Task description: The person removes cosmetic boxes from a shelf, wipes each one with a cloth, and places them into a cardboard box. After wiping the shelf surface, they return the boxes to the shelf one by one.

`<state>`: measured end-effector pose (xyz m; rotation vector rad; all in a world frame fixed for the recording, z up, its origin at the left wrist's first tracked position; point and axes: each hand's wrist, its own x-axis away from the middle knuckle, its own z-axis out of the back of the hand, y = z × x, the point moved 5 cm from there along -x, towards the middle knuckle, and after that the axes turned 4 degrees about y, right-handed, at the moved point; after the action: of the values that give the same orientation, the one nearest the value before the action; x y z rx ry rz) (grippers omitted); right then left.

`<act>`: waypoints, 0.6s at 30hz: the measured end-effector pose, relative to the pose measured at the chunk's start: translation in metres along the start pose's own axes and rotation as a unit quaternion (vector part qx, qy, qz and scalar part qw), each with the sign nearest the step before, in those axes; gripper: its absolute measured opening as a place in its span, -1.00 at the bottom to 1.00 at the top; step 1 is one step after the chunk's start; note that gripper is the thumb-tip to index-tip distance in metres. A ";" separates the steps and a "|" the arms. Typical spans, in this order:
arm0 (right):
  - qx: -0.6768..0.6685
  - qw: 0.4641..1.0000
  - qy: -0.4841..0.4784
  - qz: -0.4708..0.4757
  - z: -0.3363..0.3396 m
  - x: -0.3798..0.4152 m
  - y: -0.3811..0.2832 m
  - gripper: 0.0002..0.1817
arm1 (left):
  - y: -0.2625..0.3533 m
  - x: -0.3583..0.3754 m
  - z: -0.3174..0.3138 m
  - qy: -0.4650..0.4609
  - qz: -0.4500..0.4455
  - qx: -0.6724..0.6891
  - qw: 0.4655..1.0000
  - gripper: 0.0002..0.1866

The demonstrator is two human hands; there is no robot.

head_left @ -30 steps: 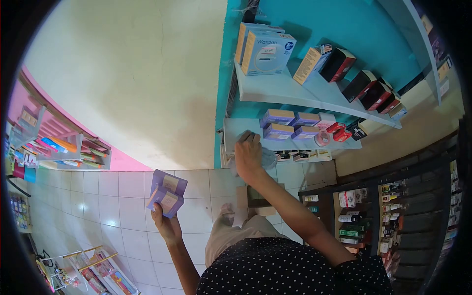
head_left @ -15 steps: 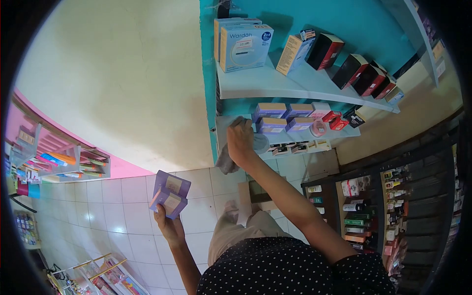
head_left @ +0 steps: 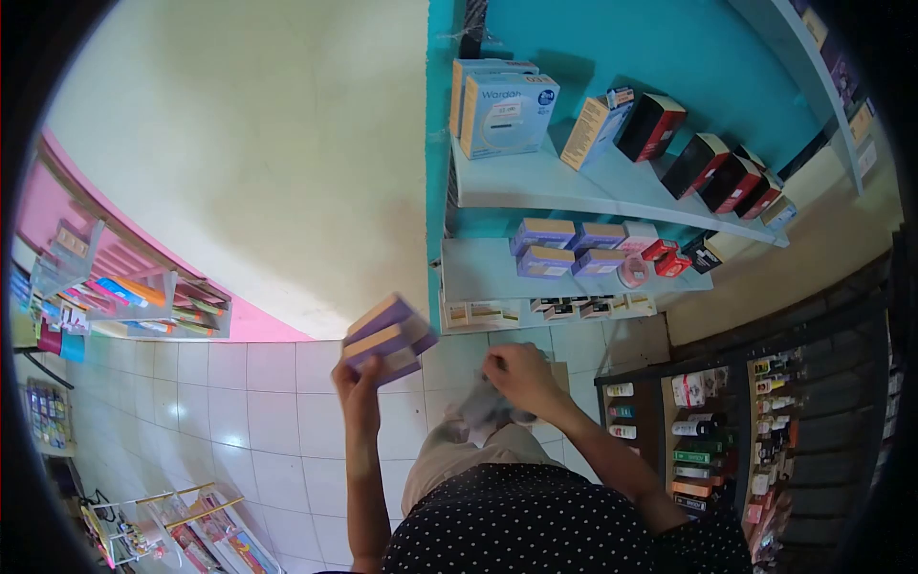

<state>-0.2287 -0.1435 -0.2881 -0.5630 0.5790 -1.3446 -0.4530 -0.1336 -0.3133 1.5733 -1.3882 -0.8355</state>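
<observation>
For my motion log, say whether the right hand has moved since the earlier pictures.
Yes: the right hand has moved away from the shelf bearing purple boxes, back toward the dotted shirt.

On the upper shelf (head_left: pixel 535 182), you can read "Wardah" across the front light-blue box (head_left: pixel 483 136), with "03" near its upper right corner and what looks like "2in1" in the dark round badge (head_left: pixel 547 98). The digits on its white price sticker (head_left: pixel 507 110) are too small for you to make out. Labels on the purple boxes (head_left: pixel 392 344) you hold are blurred.
</observation>
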 end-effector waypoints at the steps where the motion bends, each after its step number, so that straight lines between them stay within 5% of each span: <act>1: -0.050 0.998 0.007 -0.036 0.010 0.005 -0.001 -0.88 | 0.000 -0.010 -0.013 -0.033 -0.005 -0.034 0.999 -0.67; 3: -0.079 0.994 0.059 -0.049 0.030 0.005 -0.003 -0.81 | -0.001 -0.025 -0.035 -0.042 -0.007 -0.045 0.998 -0.67; 5: -0.108 0.985 0.117 -0.068 0.055 0.002 -0.015 -0.74 | 0.007 -0.026 -0.069 -0.184 -0.017 -0.043 0.982 -0.69; 8: -0.085 0.984 0.142 -0.070 0.092 -0.009 -0.039 -0.66 | 0.008 -0.020 -0.091 -0.276 -0.010 -0.038 0.960 -0.70; 13: -0.117 0.992 -0.052 -0.012 0.081 -0.007 -0.033 -0.61 | 0.002 -0.015 -0.096 -0.308 -0.016 -0.037 0.950 -0.71; 18: -0.115 0.993 0.002 -0.008 0.052 -0.001 -0.007 -0.60 | 0.009 -0.008 -0.098 -0.318 -0.037 -0.060 0.945 -0.69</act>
<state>-0.1991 -0.1416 -0.2451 -0.7539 0.7394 -1.3022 -0.3697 -0.1091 -0.2655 1.3159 -1.6807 -1.5383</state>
